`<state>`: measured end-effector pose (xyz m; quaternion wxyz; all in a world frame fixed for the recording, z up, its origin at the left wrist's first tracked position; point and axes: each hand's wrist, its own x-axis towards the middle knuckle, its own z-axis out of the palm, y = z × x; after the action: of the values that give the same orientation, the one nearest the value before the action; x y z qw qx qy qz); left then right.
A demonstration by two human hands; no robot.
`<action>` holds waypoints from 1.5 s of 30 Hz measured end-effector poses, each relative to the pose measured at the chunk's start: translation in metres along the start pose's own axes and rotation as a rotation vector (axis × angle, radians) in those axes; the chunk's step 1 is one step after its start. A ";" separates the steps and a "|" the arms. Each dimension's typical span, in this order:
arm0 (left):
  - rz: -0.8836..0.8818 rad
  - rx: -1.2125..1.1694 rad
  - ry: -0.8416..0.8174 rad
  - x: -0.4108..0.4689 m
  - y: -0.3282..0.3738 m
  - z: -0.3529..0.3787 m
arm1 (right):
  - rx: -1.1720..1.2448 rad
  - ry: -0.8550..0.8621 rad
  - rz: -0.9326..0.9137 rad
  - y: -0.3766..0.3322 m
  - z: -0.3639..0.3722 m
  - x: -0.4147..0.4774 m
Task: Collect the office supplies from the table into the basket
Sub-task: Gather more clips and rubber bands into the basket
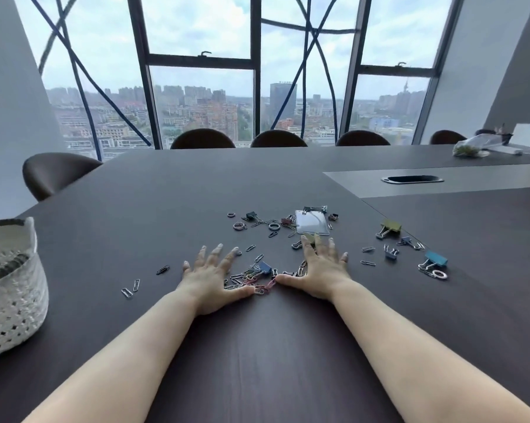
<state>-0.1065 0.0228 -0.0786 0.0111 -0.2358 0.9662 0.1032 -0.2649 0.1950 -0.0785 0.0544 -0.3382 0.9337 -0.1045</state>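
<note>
Between the left hand (210, 277) and the right hand (320, 271), both laid flat on the counter (166, 209) with fingers spread and gripping nothing, sits a tangled heap of paper clips (251, 279) around a blue binder clip (265, 267). Thin clips could slide under the palms or out through the finger gaps, and a loose handful may shed pieces on the way to the basket (13, 294), well apart at far left. More supplies lie scattered near the badge holder (311, 222). The frame edge cuts off the basket, and whatever lies beneath the right fingers is hidden.
</note>
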 end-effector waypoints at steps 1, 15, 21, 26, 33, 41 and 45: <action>0.070 -0.010 0.004 0.006 0.000 -0.001 | -0.004 0.000 0.006 0.000 0.000 0.008; 0.266 -0.065 0.215 0.022 0.002 -0.002 | 0.104 0.170 -0.187 -0.003 0.000 0.029; 0.273 -0.028 0.191 0.020 0.004 -0.003 | 0.030 0.193 -0.231 -0.005 0.000 0.028; 0.253 -0.068 0.220 0.016 0.006 -0.004 | 0.029 0.229 -0.248 -0.008 -0.001 0.025; 0.187 -0.088 0.334 0.015 0.006 -0.001 | 0.013 0.293 -0.308 -0.013 0.001 0.022; 0.107 -0.008 0.441 0.017 0.007 -0.002 | 0.053 0.290 -0.276 -0.014 0.001 0.019; 0.080 -0.147 0.565 0.011 0.001 -0.006 | 0.251 0.315 -0.277 -0.025 -0.003 0.009</action>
<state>-0.1166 0.0178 -0.0737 -0.2794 -0.2169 0.9296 0.1035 -0.2567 0.1705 -0.0703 -0.0652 -0.4333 0.8549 -0.2778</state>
